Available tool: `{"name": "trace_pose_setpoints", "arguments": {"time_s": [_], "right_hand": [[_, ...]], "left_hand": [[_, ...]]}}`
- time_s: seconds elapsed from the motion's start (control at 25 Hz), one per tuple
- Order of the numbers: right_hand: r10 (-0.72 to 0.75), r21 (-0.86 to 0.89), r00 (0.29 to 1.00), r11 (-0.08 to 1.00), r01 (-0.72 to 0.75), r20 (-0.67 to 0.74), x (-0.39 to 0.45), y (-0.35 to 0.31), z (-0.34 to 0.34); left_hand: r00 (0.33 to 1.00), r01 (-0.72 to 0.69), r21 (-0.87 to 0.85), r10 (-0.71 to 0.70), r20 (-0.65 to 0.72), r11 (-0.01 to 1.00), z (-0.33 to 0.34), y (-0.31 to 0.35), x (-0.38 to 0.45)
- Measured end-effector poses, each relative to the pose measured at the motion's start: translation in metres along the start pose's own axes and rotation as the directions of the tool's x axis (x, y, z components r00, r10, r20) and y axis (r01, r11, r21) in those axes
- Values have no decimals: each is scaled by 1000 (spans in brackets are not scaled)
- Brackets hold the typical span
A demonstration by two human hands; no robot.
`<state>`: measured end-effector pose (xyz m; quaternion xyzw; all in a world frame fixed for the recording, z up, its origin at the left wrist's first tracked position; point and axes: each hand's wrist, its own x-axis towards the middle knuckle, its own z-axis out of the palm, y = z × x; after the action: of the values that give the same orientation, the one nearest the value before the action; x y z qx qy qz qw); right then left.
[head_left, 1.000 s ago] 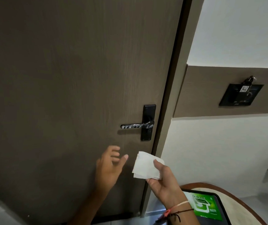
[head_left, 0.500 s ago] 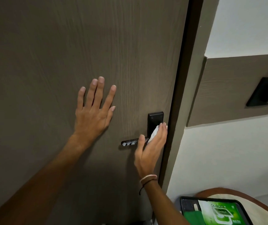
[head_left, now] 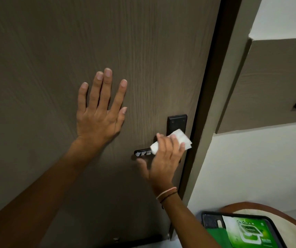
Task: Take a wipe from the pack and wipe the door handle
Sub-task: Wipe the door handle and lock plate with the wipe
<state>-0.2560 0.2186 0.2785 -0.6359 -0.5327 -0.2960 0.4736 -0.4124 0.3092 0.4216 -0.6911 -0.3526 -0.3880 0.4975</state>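
across the whole left of the view stands the brown door (head_left: 143, 51), shut against its dark frame (head_left: 210, 104) along the right edge. flat on the door's face, up and left of the lock, the left hand (head_left: 99, 111) is spread, fingers splayed and holding nothing, seemingly bracing the door. at the door's right edge, on the black lock plate (head_left: 176, 123), the lever handle (head_left: 142, 152) runs leftward, its free end showing. the right hand (head_left: 167, 158) covers the lever's pivot end, fingers laid over the white wipe (head_left: 180, 138) and pressing it onto the handle, thumb reaching beneath; whether the thumb touches the metal i cannot tell. the green wipe pack (head_left: 247, 231) lies on a black tray (head_left: 210, 219) at the bottom right corner, on a round table (head_left: 287, 215), well apart from the door. the wiping looks barely begun. to do it well, wrap the wipe around the lever, thumb closing underneath, and draw it to the free end, pressing lightly so the lever does not turn.
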Motion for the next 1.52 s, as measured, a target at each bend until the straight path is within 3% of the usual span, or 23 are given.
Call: {"name": "trace_pose_setpoints", "arguments": {"time_s": [0.12,0.36,0.52,0.76,0.96,1.12,1.2,1.52], "right_hand": [[-198,2,977,980,198,82,-7,-25,4],[-314,-60,944,945,321,102,-7,-51,10],[-554,-39,826,827,560,101,3,-10,4],[-502,-65,865,862,503,27,33,48,-19],[-381,-5,924,925,381,27,35,24,-24],[-281,176,958,947,267,55,32,4,-27],[-225,185,973,959,213,48,29,-5,-24],[-439,-17,898,898,439,35,24,-1,-18]], "left_hand": [[1000,11,-5,-10,15,1000,-2,-1,1],[1000,-10,-1,10,24,1000,-3,-2,1],[1000,-13,-9,13,-2,1000,-2,-4,0],[1000,-18,-12,18,-2,1000,-3,-2,0],[1000,-21,-24,21,-10,999,-2,-1,0],[1000,2,-38,-2,4,999,-3,-2,0],[1000,-4,-36,4,2,999,-5,-2,1],[1000,-13,-39,14,14,999,-8,-1,3]]}}
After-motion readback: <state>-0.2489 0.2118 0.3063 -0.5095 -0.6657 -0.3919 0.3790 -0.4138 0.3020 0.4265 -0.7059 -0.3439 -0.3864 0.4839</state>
